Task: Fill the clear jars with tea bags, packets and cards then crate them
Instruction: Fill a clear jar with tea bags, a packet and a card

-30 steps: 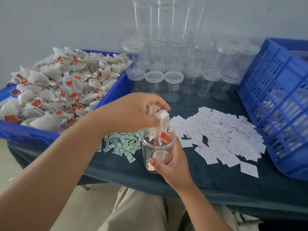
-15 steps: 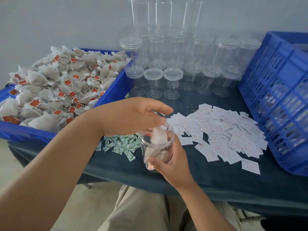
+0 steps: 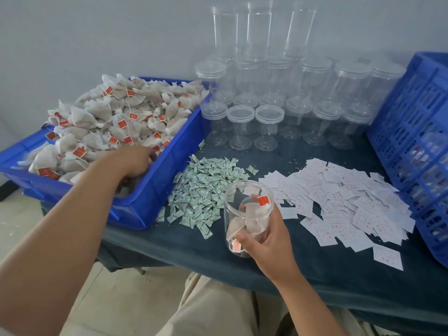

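The person sits at the front edge of the tabletop [image 3: 242, 277], which is covered in dark cloth. The right hand [image 3: 269, 241] is wrapped around the lower part of a clear jar [image 3: 232, 204], thumb across its near side, and holds it just above the cloth near the front edge. The jar has no lid and stands close to upright with its mouth facing up. A few tea bags [image 3: 252, 221] lie loose inside, 1 red tag showing near the rim, and the jar looks well short of full.

The left hand [image 3: 135, 161] reaches into the blue bin [image 3: 157, 190] at the left edge, its fingertips buried in the heap of tea bags [image 3: 116, 122]. I cannot tell from here whether it has closed on any.

What matters next is that the jar's open mouth lies to the right of that hand and nearer the person. The bin's right wall and the pile of green-and-white packets [image 3: 208, 187] sit between them. As I judge it, a handful has to come up over that wall and across, then down along the jar's upright axis. The left hand is nearer the bin. The right is nearer the packets and the white cards [image 3: 339, 197].

Lidded empty jars [image 3: 266, 117] crowd the back edge, and the blue crate [image 3: 412, 141] stands at the right edge.
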### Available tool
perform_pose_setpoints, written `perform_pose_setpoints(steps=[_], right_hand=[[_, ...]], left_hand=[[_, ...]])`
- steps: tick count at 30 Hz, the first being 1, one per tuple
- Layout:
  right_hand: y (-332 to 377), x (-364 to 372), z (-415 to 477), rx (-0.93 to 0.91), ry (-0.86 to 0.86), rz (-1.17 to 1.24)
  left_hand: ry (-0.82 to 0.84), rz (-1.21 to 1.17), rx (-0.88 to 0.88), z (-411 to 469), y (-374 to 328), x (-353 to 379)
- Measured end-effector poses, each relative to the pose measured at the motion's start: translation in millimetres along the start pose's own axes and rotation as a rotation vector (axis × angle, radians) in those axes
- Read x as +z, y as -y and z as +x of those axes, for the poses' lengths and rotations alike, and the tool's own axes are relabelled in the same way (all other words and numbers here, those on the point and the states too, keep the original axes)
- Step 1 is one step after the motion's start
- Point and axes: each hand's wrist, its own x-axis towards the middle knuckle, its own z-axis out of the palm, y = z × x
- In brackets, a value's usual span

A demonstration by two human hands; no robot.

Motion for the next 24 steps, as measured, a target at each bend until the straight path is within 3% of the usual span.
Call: perform_pose_setpoints(steps=[6, 11, 14, 24], right_hand=[[0.9, 2.1, 1.7, 0.022, 0.000, 0.024], [-1.7, 1.7, 2.3, 0.027, -0.002, 0.029], [-2.4, 1.0, 1.8, 0.035, -0.006, 0.013], [-0.3, 1.3, 1.1, 0.032, 0.016, -0.016]], left_hand=[[-0.290, -0.198, 0.008, 5.0, 17.6, -1.1], [-0.546, -0.499, -0.048, -0.1, 22.0, -13.7], [-0.518, -0.682, -0.035, -6.6, 17.4, -26.7], [-0.360, -0.504, -0.041, 4.2, 8.0, -13.5]])
